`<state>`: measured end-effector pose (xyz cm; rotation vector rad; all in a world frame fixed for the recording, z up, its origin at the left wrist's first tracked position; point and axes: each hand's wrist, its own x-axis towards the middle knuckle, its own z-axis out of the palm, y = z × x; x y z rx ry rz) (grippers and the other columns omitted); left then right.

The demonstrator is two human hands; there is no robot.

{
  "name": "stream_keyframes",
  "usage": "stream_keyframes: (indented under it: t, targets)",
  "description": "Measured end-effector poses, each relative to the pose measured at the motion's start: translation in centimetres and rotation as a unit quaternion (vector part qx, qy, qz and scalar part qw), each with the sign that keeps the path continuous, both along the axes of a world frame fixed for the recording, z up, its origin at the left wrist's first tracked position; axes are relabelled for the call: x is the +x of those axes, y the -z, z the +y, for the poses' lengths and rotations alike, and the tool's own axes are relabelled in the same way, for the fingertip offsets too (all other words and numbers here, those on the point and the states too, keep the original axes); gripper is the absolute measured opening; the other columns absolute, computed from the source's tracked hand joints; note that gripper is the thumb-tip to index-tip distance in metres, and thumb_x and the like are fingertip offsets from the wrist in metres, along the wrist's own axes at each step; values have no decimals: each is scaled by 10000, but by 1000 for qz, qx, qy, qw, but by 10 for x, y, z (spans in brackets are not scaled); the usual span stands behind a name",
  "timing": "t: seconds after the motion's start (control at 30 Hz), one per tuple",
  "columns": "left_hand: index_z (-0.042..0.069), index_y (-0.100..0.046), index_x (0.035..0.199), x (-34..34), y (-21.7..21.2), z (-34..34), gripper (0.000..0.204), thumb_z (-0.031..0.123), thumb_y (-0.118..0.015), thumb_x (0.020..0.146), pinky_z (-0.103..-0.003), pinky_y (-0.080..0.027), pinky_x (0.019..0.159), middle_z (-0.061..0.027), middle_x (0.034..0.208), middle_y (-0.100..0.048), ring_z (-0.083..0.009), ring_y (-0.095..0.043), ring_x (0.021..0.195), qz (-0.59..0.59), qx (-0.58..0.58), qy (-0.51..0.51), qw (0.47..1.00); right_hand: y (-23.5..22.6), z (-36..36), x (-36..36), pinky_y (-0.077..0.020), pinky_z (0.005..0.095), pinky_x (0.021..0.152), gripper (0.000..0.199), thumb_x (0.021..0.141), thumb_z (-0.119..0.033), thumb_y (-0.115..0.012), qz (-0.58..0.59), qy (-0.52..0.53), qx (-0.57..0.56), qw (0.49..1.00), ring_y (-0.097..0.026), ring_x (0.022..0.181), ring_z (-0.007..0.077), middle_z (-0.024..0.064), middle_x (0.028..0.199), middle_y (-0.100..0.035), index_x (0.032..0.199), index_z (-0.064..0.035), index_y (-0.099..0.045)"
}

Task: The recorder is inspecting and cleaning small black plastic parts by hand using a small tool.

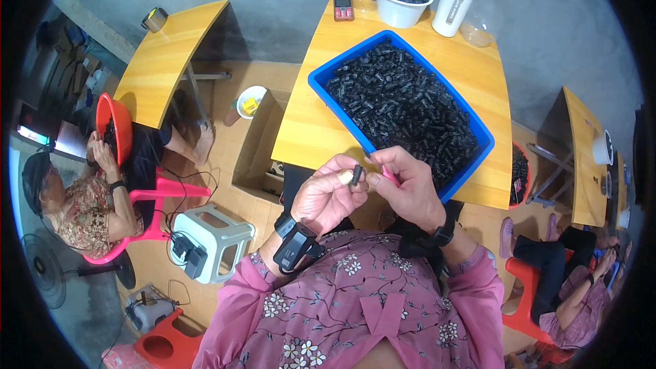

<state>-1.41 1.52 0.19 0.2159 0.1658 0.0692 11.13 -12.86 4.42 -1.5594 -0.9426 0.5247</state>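
Blouse [335,280] below, left grip [320,197] pinches black piece [356,175], right [415,188] pink object [390,176]; tub [471,123] holds pieces [396,102].

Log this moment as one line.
left hand: pinching small black part | right hand: holding pink object | blue tub: black parts

- A keypad phone [343,7] lies near the far left corner of the central yellow table [304,123].
- A white flask [452,5] stands at that table's far right, a clear plastic container [476,31] just beside it.
- At left, a co-worker [89,208] in a patterned top sits on a bright pink chair [160,195].
- A short brown cylinder [156,20] rests on the left-hand yellow table [171,48].
- On the floor between, an open cardboard box [263,143] sits near a pale stool [236,232].
- Near left, a fan [44,270] stands beyond a red stool [174,343].
- At right, another co-worker [574,307] occupies a red chair [525,301].
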Motion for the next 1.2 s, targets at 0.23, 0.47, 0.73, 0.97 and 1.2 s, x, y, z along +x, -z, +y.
stream_keyframes:
  t: [0.23,0.47,0.73,0.97,1.2]
  targets:
    - [60,-626,1060,-1,0,0,145,52,-620,915,-312,-497,816,-88,1085,-647,-153,-634,898,25,14,-4,1000,6,4,-1,-446,222,592,134,871,-53,-699,-13,-15,29,999,-534,639,42,8,696,-588,983,-33,-629]
    - [29,-621,1041,-2,1,0,121,33,-605,920,-307,-509,795,-102,1022,-667,-174,-653,895,29,13,-5,1000,-3,8,-1,-501,233,659,62,905,-50,-651,68,-50,19,996,-647,739,76,50,767,-687,938,-13,-614]
    - [25,-639,1089,-1,2,-1,182,29,-609,910,-302,-507,789,-106,987,-675,-183,-635,893,30,-30,-2,999,1,7,4,-447,218,606,118,953,-92,-607,96,-17,20,995,-540,690,38,3,760,-598,1011,4,-570]
    - [33,-639,1101,0,2,0,193,39,-611,911,-301,-505,792,-106,994,-678,-183,-626,888,46,-4,-20,999,-3,-4,3,-396,203,532,143,1001,-168,-558,199,-63,-22,978,-489,595,25,-27,695,-541,982,-26,-557]
    - [51,-634,1073,1,2,0,164,43,-619,910,-298,-501,806,-87,999,-667,-177,-626,908,39,11,-16,999,-1,-7,8,-371,194,496,205,1007,-207,-557,184,-78,-51,978,-467,559,16,-37,672,-539,889,-44,-594]
